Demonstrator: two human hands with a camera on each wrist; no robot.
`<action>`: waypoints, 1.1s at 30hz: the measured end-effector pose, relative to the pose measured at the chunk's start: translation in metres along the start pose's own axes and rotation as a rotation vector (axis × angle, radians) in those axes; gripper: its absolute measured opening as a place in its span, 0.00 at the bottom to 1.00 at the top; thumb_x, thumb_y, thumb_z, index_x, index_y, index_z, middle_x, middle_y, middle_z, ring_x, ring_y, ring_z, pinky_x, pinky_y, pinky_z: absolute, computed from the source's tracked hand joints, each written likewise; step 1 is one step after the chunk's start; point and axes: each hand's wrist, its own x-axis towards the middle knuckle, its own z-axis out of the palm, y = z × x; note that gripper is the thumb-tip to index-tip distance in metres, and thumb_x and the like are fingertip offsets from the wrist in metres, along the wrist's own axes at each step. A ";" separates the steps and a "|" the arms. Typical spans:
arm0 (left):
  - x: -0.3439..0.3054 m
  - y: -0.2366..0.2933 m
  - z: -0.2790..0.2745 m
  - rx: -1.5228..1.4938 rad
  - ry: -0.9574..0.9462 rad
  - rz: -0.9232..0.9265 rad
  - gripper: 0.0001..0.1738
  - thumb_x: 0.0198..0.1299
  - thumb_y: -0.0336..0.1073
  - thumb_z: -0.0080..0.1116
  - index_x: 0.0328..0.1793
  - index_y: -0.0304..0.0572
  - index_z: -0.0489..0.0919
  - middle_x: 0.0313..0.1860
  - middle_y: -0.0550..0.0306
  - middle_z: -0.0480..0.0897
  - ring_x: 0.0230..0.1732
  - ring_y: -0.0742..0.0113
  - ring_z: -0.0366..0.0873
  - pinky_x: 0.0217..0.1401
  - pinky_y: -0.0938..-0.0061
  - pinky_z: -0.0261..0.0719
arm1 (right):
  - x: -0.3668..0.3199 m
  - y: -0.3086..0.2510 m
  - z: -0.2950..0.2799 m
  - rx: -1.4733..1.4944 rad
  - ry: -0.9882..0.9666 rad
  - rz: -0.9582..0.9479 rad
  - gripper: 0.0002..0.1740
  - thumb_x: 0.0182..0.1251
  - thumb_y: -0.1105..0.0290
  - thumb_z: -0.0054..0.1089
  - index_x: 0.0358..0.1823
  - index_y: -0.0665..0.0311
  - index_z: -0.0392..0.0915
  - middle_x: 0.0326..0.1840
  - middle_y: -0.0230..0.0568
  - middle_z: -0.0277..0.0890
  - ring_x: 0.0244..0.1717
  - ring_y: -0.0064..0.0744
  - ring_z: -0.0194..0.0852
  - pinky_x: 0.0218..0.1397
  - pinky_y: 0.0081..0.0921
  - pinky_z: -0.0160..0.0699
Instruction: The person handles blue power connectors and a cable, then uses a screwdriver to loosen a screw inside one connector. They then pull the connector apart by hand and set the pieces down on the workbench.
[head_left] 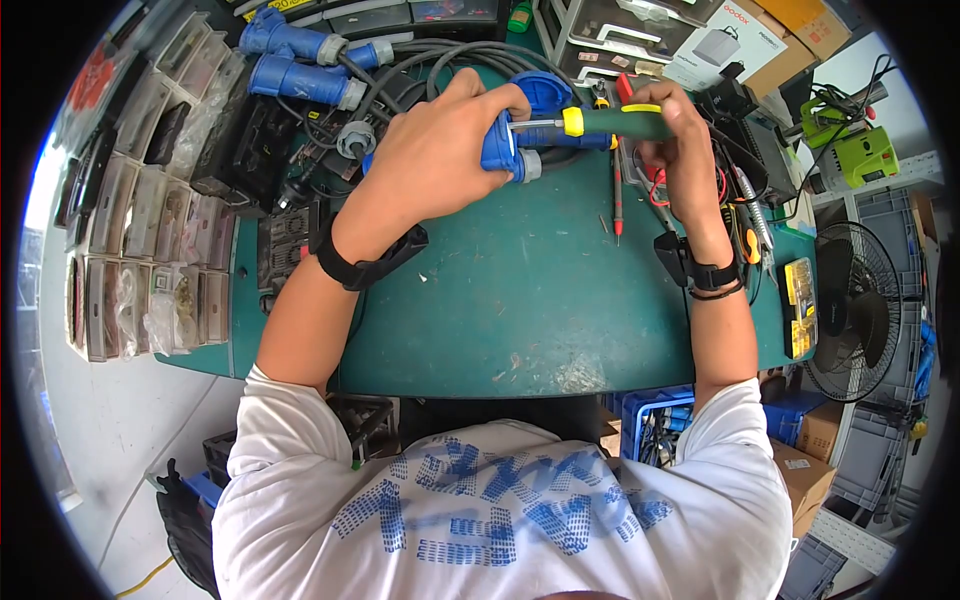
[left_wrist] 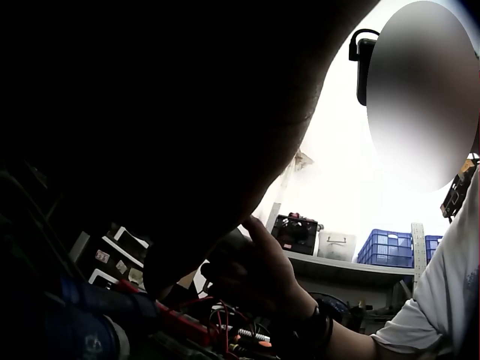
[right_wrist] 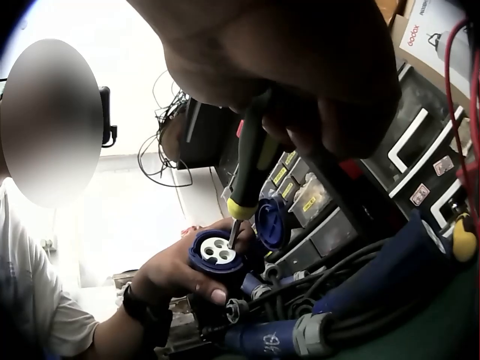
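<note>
The left hand (head_left: 430,150) is clamped on a blue connector (head_left: 497,152), over the table (head_left: 500,300) towards its far edge. The right hand (head_left: 690,155) grips a screwdriver (head_left: 632,122), its tip at the connector's white face. Blue plugs (head_left: 297,80) lie near the far left corner, a yellow case (head_left: 800,305) by the right edge.

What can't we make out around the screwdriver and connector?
What the screwdriver tip engages: right wrist view, too small.
Much of the connector body: head view, behind the left hand.
Left hand's fingers: left wrist view, lost in deep shadow.
</note>
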 end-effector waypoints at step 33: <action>0.000 0.001 0.000 0.011 0.001 0.005 0.34 0.52 0.37 0.85 0.65 0.59 0.81 0.53 0.54 0.79 0.48 0.41 0.87 0.49 0.48 0.84 | 0.000 -0.019 -0.005 -0.072 -0.107 0.116 0.17 0.85 0.61 0.63 0.65 0.61 0.75 0.44 0.26 0.74 0.39 0.14 0.64 0.39 0.18 0.63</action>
